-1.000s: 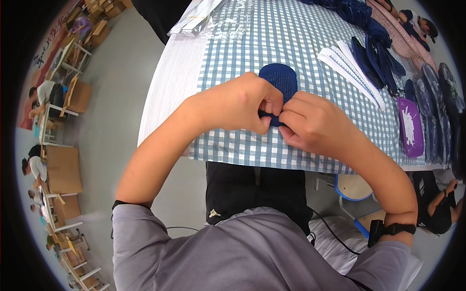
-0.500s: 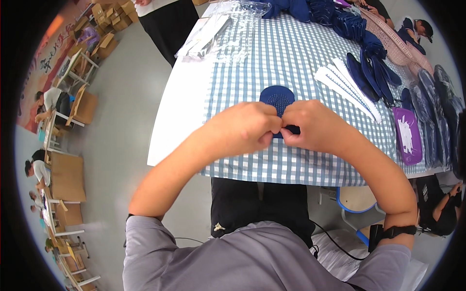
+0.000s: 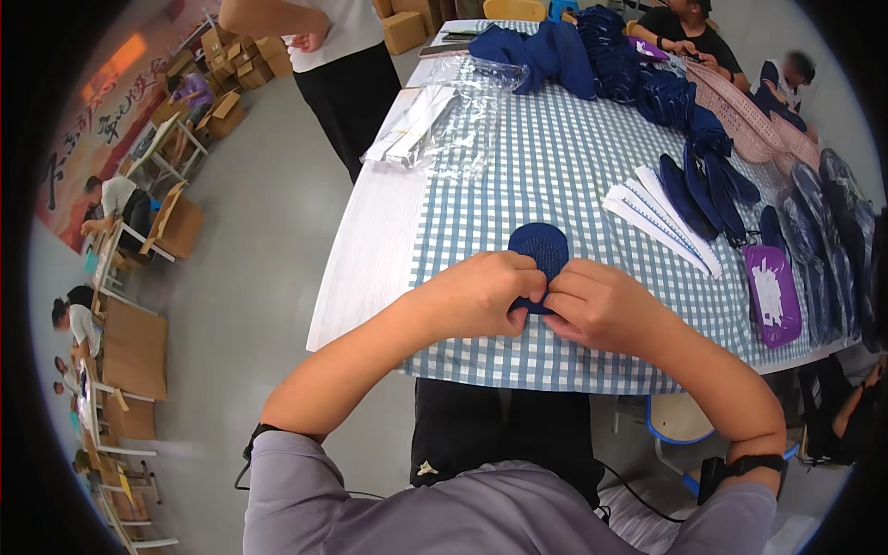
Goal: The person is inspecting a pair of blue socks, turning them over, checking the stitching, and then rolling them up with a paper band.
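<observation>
On the checked cloth (image 3: pixel 481 350) near the table's front edge lies a dark blue, flat piece (image 3: pixel 537 242) with a rounded far end and rows of small pale dots, much like an insole or a sock's sole. My left hand (image 3: pixel 495 291) has its fingers curled closed on the left side of its near end. From the right, my right hand (image 3: pixel 599 303) pinches the same end, its fingertips touching or almost touching the left hand's. Both hands cover much of the near end, so its shape there is hidden.
To the right lie white strips (image 3: pixel 661 222) with blue marks, several dark blue flat pieces (image 3: pixel 686 197), a purple tray (image 3: pixel 775 298) and plastic-wrapped dark blue items (image 3: pixel 823 264). A dark blue pile (image 3: pixel 638 74), a pink basket (image 3: pixel 731 106) and clear plastic bags (image 3: pixel 462 116) sit farther back. A person (image 3: pixel 338 79) stands at the table's far left.
The view has tilted up, so the table and my hands appear lower in it. Both hands stay at the blue piece's near end, with the fingers slightly shifted.
</observation>
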### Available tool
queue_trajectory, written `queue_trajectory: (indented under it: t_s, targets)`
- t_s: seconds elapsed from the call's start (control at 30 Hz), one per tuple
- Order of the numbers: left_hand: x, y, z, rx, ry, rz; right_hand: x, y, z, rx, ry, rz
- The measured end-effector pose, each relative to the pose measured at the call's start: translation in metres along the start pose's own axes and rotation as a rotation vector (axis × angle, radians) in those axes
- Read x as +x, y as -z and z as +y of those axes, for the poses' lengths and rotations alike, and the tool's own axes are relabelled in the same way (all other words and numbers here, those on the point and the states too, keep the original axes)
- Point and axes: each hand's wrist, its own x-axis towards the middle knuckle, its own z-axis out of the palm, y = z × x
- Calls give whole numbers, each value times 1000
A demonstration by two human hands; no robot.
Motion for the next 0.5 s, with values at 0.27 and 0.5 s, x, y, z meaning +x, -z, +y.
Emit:
queue_trajectory:
  t_s: [0.27, 0.5]
  targets:
    - [13, 12, -13, -180, 67, -127, 6, -4, 10, 9, -101, -97]
    - [24, 21, -22, -230, 232, -215, 22, 5, 20, 167, -335, -246]
